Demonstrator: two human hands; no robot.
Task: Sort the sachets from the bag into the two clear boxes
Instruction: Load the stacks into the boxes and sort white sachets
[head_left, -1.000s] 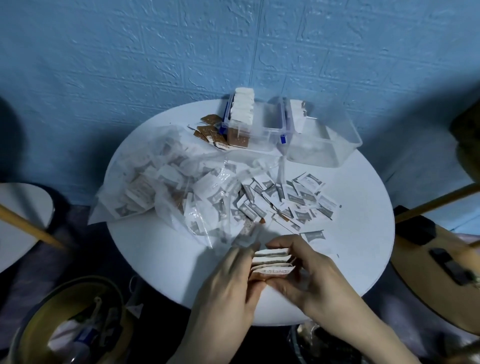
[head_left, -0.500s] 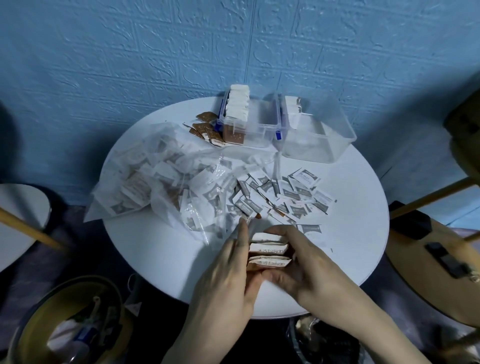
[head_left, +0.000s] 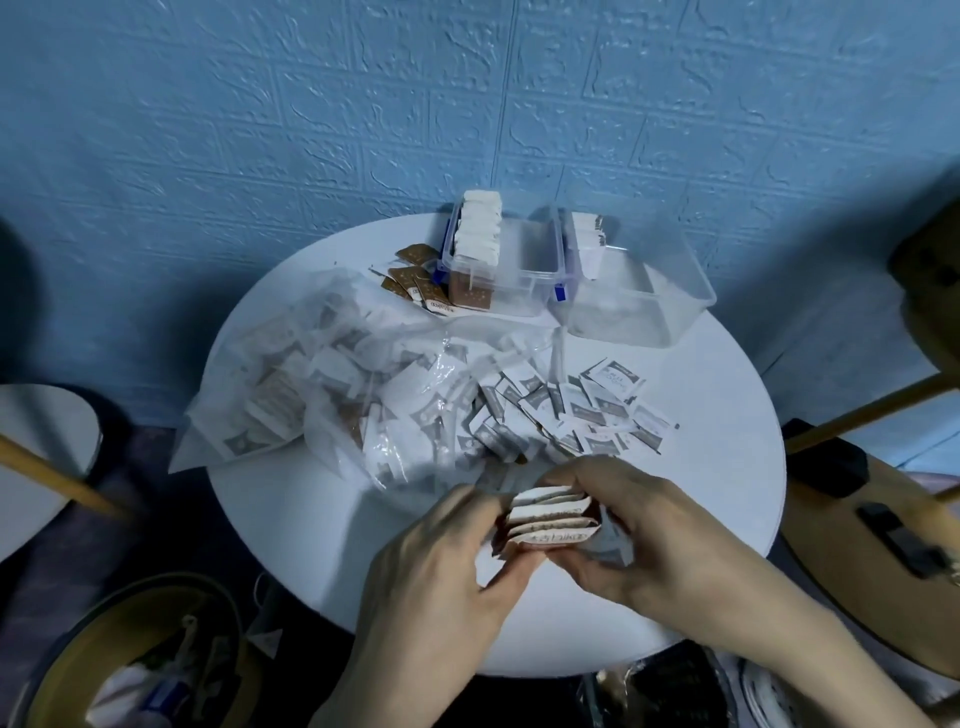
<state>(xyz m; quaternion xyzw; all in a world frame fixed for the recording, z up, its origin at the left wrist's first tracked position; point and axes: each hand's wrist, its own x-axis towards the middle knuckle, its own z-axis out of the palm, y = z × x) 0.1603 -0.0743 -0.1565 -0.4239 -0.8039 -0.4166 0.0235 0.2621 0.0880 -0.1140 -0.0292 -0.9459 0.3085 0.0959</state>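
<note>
1. While a round white table (head_left: 701, 519) fills the middle of the view as the landmark, a dark round bin (head_left: 135, 654) is seen below its left edge, with blurred clutter inside.
2. On the table's left half, a clear plastic bag (head_left: 291, 395) is spread flat, and many white and brown sachets are seen through it.
3. At the table's back edge, left of centre, a few brown sachets (head_left: 415, 278) are laid loose, just beside the left clear box.
4. The left clear box (head_left: 524, 275), with blue latches, is set at the table's back edge; a row of white sachets is stood upright in its left side.
5. The right clear box (head_left: 649, 301) is placed touching it, farther right along the table's back edge; a few white sachets are propped at its back left corner.
6. Over the table's centre, loose sachets (head_left: 571, 415) are scattered out from the mouth of the bag.
7. Above the table's front edge, a small stack of sachets (head_left: 550, 519) is gripped between both hands.
8. The left hand (head_left: 447, 566) is curled against the stack's left end, thumb beneath.
9. The right hand (head_left: 644, 530) is closed round the stack's right end, fingers over the top.
10. Beyond the table's right edge, a guitar body (head_left: 857, 551) is partly seen.
</note>
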